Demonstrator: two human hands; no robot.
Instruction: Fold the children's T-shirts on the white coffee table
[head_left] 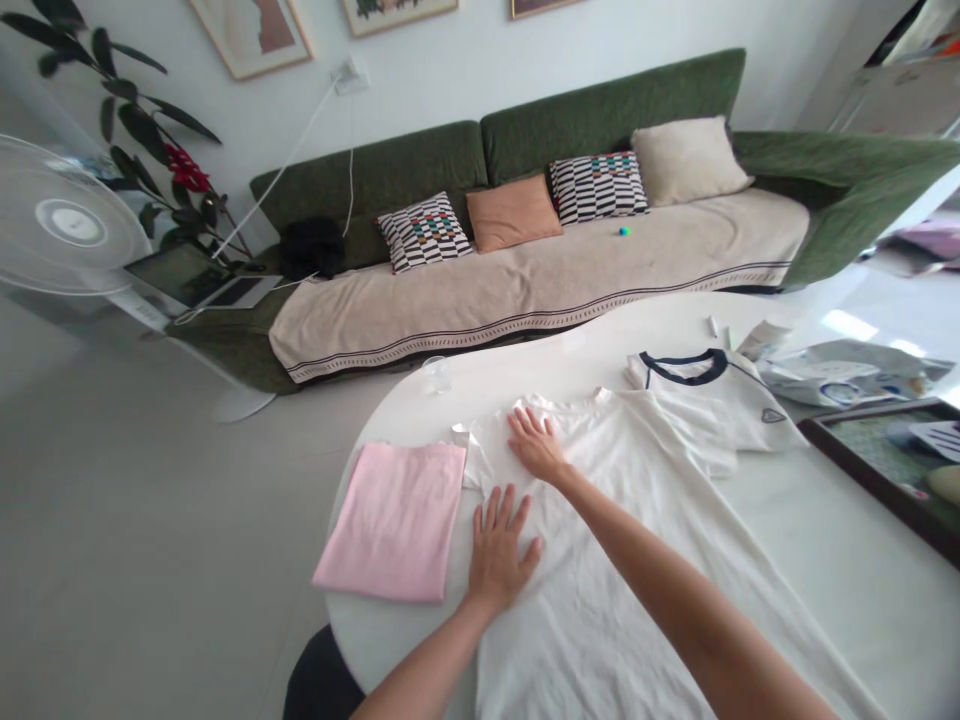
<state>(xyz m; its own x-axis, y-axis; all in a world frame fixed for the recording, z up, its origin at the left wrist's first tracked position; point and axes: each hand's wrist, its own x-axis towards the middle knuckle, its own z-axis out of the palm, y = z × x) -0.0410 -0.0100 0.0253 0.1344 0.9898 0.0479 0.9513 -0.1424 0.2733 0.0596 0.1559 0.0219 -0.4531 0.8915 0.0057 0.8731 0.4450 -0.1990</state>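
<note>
A white T-shirt (637,520) lies spread flat on a white round table (825,540). My left hand (501,550) rests flat on the shirt's left side, fingers spread, holding nothing. My right hand (534,442) lies flat on the shirt near its left shoulder and sleeve, fingers stretched out. A folded pink garment (394,520) sits on the table just left of my left hand. A second white shirt with a dark navy collar (720,390) lies beyond the spread shirt, partly under it.
A small clear glass (437,375) stands near the table's far edge. Plastic bags and papers (832,370) and a dark framed tray (885,460) occupy the right. Behind stand a green sofa (525,250) with cushions, a fan (67,220), a laptop (199,280) and a plant.
</note>
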